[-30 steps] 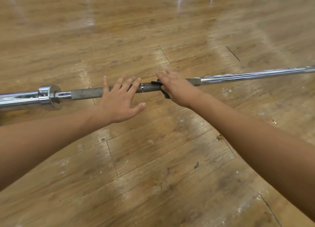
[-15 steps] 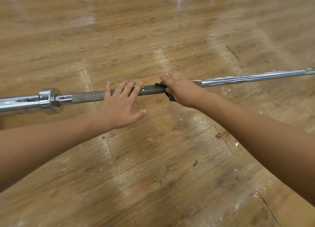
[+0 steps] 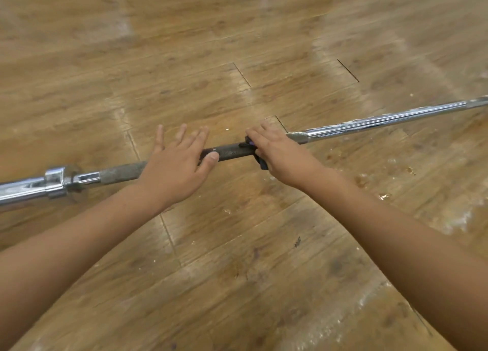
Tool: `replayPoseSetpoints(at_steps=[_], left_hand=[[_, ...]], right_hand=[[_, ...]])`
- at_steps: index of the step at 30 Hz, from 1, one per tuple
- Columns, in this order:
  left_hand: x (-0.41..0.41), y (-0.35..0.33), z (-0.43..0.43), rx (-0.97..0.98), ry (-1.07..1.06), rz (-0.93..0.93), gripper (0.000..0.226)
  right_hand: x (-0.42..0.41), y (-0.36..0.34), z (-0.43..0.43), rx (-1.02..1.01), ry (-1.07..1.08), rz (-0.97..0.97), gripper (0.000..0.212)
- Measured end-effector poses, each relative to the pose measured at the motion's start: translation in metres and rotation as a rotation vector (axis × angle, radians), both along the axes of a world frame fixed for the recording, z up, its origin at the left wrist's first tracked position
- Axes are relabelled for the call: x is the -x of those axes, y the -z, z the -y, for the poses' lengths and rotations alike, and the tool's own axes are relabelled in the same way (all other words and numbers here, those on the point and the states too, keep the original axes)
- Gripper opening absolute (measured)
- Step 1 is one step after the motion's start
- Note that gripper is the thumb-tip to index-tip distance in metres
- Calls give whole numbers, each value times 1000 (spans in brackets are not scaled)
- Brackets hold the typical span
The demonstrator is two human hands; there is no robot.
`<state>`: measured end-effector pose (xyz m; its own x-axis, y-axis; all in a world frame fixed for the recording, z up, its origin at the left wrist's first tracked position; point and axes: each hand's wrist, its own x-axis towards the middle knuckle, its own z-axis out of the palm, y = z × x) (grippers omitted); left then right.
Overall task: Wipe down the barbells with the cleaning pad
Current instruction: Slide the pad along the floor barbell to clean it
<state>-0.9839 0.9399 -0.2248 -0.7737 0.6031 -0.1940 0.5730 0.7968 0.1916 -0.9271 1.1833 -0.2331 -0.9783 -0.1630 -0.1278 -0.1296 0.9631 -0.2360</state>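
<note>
while the left hand (image 3: 174, 171) presses straight, spread fingers (image 3: 200, 139) on the barbell (image 3: 232, 152) lying on the floor (image 3: 237, 245), the right hand (image 3: 280, 155) just beyond its thumb curls round the cleaning pad (image 3: 261, 162) on the knurl — rigid, heavy steel that may roll, best steadied on that rough stretch.

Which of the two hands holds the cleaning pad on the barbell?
The right hand: the dark cleaning pad shows under it, wrapped on the barbell. The left hand rests on the barbell with straight fingers and no pad.
</note>
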Motion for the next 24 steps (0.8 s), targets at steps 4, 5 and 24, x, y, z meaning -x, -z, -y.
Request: replayPoseSetpoints(at_steps=[4, 5, 24], left_hand=[[2, 14, -12, -6, -23, 36, 65], [-1, 18, -11, -16, -19, 34, 65], [-67, 30, 7, -81, 76, -147, 66]], right_hand=[[-9, 3, 9, 1, 50, 2, 55], [-11, 2, 14, -9, 60, -4, 55], [-73, 7, 0, 95, 188, -38, 49]])
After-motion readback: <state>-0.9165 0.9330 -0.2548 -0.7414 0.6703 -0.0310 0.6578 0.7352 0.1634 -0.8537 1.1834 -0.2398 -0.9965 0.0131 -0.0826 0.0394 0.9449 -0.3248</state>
